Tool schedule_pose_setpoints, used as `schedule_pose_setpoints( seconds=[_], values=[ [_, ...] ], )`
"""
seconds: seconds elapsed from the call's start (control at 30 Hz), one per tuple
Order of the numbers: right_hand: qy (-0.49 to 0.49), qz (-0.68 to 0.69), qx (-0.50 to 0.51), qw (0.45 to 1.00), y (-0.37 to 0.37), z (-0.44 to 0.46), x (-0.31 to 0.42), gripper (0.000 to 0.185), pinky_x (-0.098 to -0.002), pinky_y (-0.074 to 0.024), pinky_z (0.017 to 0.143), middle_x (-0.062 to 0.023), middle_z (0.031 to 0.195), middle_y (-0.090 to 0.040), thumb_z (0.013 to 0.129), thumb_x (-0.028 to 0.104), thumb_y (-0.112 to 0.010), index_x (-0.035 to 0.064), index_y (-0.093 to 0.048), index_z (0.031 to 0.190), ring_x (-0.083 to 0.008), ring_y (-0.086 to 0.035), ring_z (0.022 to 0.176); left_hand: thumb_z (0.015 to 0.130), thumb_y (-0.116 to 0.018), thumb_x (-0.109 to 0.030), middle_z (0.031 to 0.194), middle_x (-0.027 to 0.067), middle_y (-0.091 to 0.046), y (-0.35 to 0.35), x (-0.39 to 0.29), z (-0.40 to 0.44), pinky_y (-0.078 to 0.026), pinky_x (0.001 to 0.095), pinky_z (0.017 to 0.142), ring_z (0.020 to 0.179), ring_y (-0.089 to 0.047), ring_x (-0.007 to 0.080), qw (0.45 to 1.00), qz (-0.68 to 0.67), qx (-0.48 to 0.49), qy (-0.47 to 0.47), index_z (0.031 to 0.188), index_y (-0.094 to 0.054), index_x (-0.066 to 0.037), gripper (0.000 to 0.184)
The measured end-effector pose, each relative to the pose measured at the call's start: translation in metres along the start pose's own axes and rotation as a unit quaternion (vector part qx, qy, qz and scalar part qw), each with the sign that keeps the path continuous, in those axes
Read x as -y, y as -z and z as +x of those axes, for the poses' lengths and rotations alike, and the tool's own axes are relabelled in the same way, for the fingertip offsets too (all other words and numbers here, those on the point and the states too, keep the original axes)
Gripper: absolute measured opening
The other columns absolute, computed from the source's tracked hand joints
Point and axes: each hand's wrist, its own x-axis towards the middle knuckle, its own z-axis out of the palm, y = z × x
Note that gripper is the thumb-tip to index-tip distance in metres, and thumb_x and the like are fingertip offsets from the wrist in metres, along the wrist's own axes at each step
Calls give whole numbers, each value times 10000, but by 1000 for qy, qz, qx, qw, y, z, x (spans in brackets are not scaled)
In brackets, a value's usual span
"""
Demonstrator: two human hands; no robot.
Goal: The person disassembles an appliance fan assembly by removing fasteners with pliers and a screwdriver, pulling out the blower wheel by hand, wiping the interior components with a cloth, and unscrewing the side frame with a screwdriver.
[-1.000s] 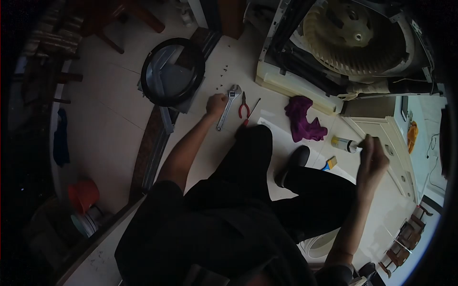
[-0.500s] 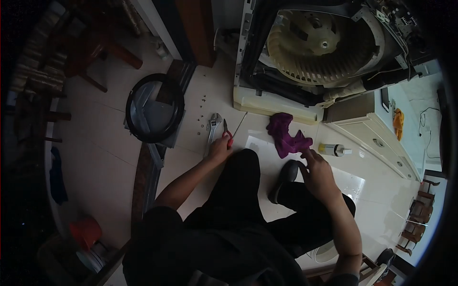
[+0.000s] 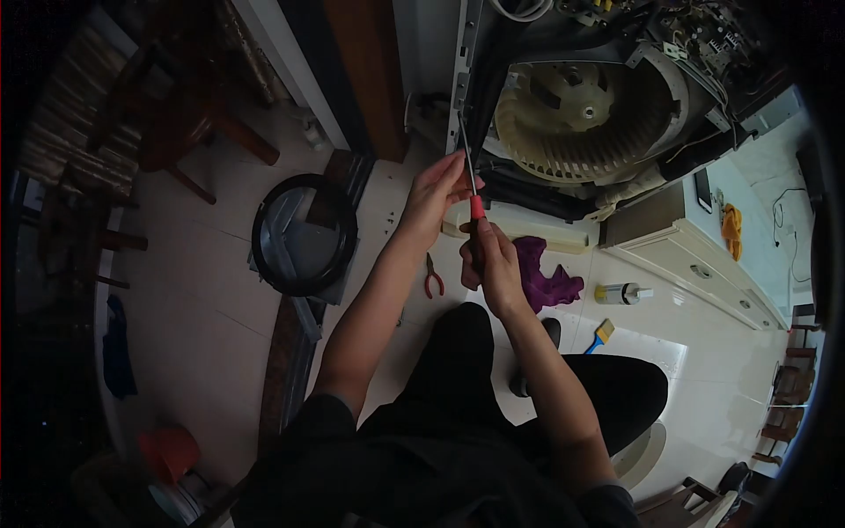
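Note:
My right hand [image 3: 495, 268] is wrapped round the handle of a red and black screwdriver [image 3: 477, 208], whose long shaft points up toward the metal frame edge of the opened appliance [image 3: 460, 97]. My left hand [image 3: 431, 198] is beside the shaft near the frame, its fingers partly curled; whether they pinch the shaft is unclear. Behind the frame, a large yellowed fan wheel [image 3: 588, 114] shows inside the housing. Red-handled pliers [image 3: 433, 278] lie on the floor below my left hand. A purple cloth [image 3: 550, 280] lies right of my right hand.
On the floor are a bottle [image 3: 620, 293], a brush [image 3: 600, 336], several small screws and a black ring [image 3: 304, 235] on grey metal parts. A cabinet [image 3: 704, 264] stands at the right, wooden chairs [image 3: 185, 123] at upper left, a red bucket [image 3: 169, 453] at lower left.
The screwdriver has left the floor and is now in my right hand, up by the appliance frame. Both hands have moved up and closer together.

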Motion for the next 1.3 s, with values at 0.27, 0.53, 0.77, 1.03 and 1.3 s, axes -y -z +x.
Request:
schedule_pose_setpoints(
  seconds=[0.27, 0.53, 0.77, 1.03, 1.3],
  values=[
    [33, 69, -3, 997, -29, 10, 12, 416, -242, -239, 380, -23, 644, -427, 1003, 416, -375, 21, -479, 1082, -91, -313, 390, 919, -604, -310, 726, -35, -521, -23, -22, 25, -466, 236, 708, 692, -543, 84, 998, 19, -33, -53, 1155, -639, -90, 324],
    [32, 101, 7, 994, -33, 17, 6, 406, -246, -256, 384, -22, 646, -434, 1002, 423, -376, 35, -471, 1075, -92, -307, 394, 921, -602, -282, 733, -35, -516, -16, -24, 29, -462, 229, 700, 678, -533, 79, 997, 39, -31, -53, 1185, -626, -88, 328],
    [36, 151, 23, 988, -37, 19, 6, 406, -247, -249, 386, -23, 646, -442, 999, 432, -373, 43, -463, 1072, -93, -300, 394, 922, -601, -288, 725, -37, -507, -19, -29, 31, -467, 224, 655, 651, -531, 79, 998, 46, -31, -40, 1201, -615, -83, 346],
    [22, 177, 32, 983, -42, 19, 4, 393, -248, -245, 384, -18, 642, -445, 1000, 439, -359, 66, -466, 1061, -91, -296, 394, 924, -601, -266, 713, -37, -491, -16, -31, 29, -462, 214, 623, 634, -520, 80, 997, 46, -36, -49, 1204, -613, -82, 335],
    [6, 253, 70, 965, -44, 15, 4, 374, -241, -274, 416, -9, 643, -434, 1009, 416, -338, 73, -467, 1083, -91, -309, 408, 914, -614, -309, 675, -31, -510, -17, -37, 26, -434, 209, 509, 539, -499, 76, 995, 80, -48, -33, 1107, -663, -82, 301]
  ],
)
